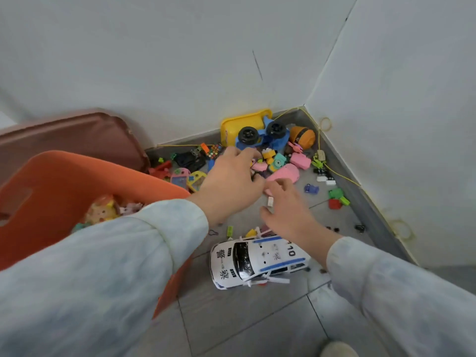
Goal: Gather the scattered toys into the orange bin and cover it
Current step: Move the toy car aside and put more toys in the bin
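Note:
The orange bin [77, 173] stands at the left with several toys [103, 210] inside. Its brown-red lid [67, 135] leans behind it against the wall. Scattered toys fill the floor corner, among them a blue truck with a yellow bucket [262, 136], pink toys [286, 173], a teal toy camera [279, 162] and a white police car [257, 258]. My left hand [231, 184] reaches into the pile, fingers curled around a small pink toy [258, 166]. To its right, my right hand [286, 212] hovers with fingers spread, beside a small white piece [270, 201].
White walls meet in the corner behind the pile. An orange round toy [302, 136], a colour cube [215, 150], two small handheld games [188, 179], a blue piece [311, 188] and green and red pieces [337, 198] lie on the grey tiles. A yellow cord [340, 175] runs along the skirting.

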